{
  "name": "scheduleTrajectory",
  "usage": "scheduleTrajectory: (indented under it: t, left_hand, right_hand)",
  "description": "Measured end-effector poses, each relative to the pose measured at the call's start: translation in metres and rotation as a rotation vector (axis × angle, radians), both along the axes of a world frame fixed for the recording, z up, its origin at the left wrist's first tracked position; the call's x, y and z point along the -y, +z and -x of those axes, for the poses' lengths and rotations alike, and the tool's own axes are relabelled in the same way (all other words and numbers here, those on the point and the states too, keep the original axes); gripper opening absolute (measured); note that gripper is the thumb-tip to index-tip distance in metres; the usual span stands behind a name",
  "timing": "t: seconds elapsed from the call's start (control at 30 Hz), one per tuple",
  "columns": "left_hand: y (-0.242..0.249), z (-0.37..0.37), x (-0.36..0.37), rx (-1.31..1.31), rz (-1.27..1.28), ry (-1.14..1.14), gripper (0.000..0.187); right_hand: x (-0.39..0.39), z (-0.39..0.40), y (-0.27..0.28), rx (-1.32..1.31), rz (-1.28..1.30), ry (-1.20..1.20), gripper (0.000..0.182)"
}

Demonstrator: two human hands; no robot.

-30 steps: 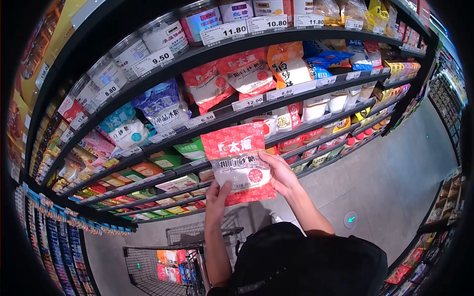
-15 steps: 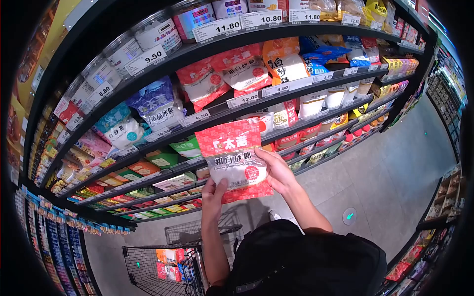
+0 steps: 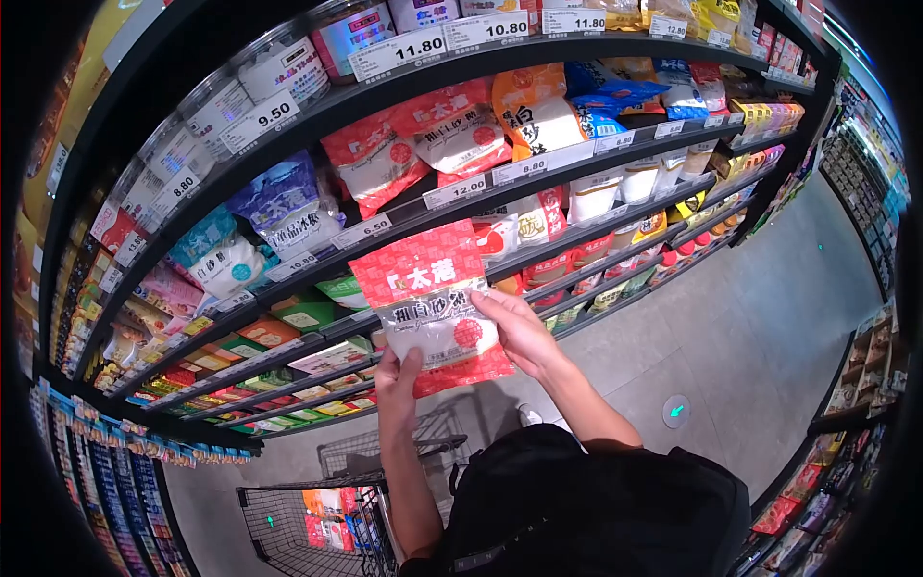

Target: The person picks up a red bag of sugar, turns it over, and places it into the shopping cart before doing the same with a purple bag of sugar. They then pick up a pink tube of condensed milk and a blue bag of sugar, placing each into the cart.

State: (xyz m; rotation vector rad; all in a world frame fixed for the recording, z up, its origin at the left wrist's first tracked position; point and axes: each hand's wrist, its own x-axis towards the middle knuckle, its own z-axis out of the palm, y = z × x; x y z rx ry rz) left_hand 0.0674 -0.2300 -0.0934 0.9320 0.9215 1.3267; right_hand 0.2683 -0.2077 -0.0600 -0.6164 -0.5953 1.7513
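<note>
Packet [image 3: 433,313] of red and clear plastic, white inside, sits near the middle of the frame, slightly tilted, its printed front facing the camera. The left hand [image 3: 395,383] grips its lower left edge, thumb laid on the front; the right hand [image 3: 521,337] holds the right edge, thumb also in front (the fingers behind are mostly hidden). Beyond it, shelves [image 3: 338,93] curve across the upper frame, with two similar red bags [image 3: 463,135] at upper centre. A wire cart [image 3: 308,482] at lower left holds several colourful packs [image 3: 330,529].
</note>
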Motion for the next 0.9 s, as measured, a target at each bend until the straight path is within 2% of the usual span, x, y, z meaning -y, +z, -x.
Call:
scheduleTrajectory:
  t: [0.3, 0.9]
  left_hand:
    - [-0.003, 0.006, -0.002, -0.039, -0.023, -0.016, 0.036]
    - [-0.005, 0.011, -0.004, -0.063, -0.018, -0.029, 0.039]
  right_hand:
    - [0.001, 0.000, -0.008, 0.316, -0.167, 0.043, 0.030]
    - [0.000, 0.001, -0.006, 0.393, -0.192, 0.059, 0.027]
